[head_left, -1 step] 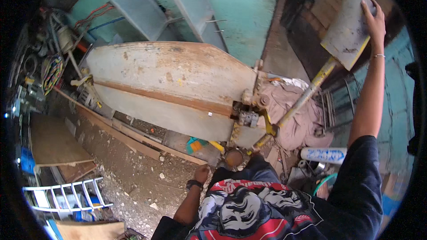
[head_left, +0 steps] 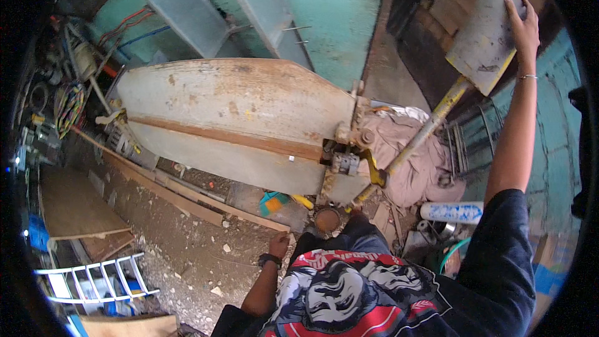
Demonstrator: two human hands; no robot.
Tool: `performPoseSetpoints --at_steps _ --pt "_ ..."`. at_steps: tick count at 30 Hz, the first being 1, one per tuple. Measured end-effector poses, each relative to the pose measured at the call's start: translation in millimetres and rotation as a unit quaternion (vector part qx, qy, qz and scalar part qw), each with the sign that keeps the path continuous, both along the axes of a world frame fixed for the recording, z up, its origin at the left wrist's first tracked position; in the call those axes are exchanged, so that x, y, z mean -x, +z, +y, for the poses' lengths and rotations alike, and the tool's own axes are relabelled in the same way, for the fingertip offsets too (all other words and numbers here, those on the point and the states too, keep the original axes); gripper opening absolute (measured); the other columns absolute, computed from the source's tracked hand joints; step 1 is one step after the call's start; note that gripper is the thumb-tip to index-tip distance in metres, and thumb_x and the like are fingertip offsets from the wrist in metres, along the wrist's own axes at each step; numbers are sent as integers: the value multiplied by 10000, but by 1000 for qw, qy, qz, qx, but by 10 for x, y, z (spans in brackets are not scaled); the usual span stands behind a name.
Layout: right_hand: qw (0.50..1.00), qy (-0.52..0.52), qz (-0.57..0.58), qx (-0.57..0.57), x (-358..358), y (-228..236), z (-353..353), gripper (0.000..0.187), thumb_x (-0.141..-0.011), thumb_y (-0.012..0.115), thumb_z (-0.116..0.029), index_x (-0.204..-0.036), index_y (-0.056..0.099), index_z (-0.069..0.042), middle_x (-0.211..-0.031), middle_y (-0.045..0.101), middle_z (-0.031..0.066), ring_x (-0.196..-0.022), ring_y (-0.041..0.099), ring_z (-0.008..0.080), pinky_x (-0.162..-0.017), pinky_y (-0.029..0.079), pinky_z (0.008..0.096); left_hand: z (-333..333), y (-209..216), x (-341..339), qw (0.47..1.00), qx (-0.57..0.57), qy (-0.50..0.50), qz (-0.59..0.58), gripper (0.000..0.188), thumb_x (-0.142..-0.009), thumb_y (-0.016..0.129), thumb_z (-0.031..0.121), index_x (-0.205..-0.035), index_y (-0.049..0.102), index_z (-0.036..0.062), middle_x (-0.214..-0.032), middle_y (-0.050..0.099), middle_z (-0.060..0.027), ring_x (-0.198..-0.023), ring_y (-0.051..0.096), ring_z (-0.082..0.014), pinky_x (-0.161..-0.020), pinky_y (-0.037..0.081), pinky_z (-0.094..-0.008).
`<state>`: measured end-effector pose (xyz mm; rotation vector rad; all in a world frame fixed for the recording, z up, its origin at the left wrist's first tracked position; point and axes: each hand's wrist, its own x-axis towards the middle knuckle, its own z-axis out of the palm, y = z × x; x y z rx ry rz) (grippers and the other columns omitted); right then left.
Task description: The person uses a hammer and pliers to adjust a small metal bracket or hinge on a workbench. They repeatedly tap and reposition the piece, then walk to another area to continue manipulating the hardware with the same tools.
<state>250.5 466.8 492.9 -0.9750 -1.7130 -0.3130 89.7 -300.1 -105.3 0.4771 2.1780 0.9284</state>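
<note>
My right hand [head_left: 525, 22] is raised at the far right. Its fingers hook over the rim of a grey, scuffed cylindrical weight [head_left: 477, 34], with the thumb side against its surface. This weight sits at the upper end of a slanting yellow-and-grey pole [head_left: 433, 115]. The pole's foot joins the end of a large machine with a long, worn, pale metal leaf [head_left: 231, 90]. A brown strip [head_left: 237, 138] runs along that leaf. Low beside my body hangs my left hand [head_left: 279, 246], fingers curled in, apart from the machine; nothing shows in it.
Wooden planks [head_left: 168, 190] lie on the gravelly floor along the machine. A broom head [head_left: 272, 204] and a round brown tin [head_left: 327, 219] are near my feet. A white ladder [head_left: 97, 279] lies at lower left. Right of me are a cylinder [head_left: 452, 212] and a pinkish-brown cloth [head_left: 415, 150].
The view has shifted slightly, so the machine appears a little farther left. My right hand keeps its place on the weight, and my left hand still hangs low.
</note>
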Motion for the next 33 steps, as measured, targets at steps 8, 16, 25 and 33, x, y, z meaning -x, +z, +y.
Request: performPoseSetpoints --at_steps 8,16,25,33 --pt "983 9 99 -155 -577 197 -1610 584 -885 663 -552 -1318 628 -162 -1379 558 149 -1262 531 305 -1073 388 410 -874 -345 325 980 -36 100 -170 209 -869 577 77 -1038 679 7 -781 691 -74 -702 658 -154 -629 534 -329" --pt "970 34 172 -166 -994 119 -2651 478 -895 717 -431 -1237 670 -100 -1186 623 129 -1094 596 243 -978 443 367 -358 208 545 989 -50 75 -114 171 -877 644 99 -1010 653 -8 -808 664 -53 -659 615 -142 -586 503 -284" --pt "959 31 182 -214 -783 -157 -2897 468 -946 678 -319 -1273 606 8 -1260 621 148 -1146 580 246 -1032 413 381 585 547 879 973 -174 82 -124 285 -922 648 151 -1149 654 -21 -917 670 -44 -817 611 -129 -742 499 -299" --pt "937 170 154 264 270 -3460 -4064 256 -993 503 -136 -1175 580 27 -1137 607 183 -1091 563 297 -971 431 391 1791 1477 1202 977 -181 73 -86 554 -967 624 313 -1369 482 -41 -1111 665 -147 -1049 619 -224 -901 488 -360"
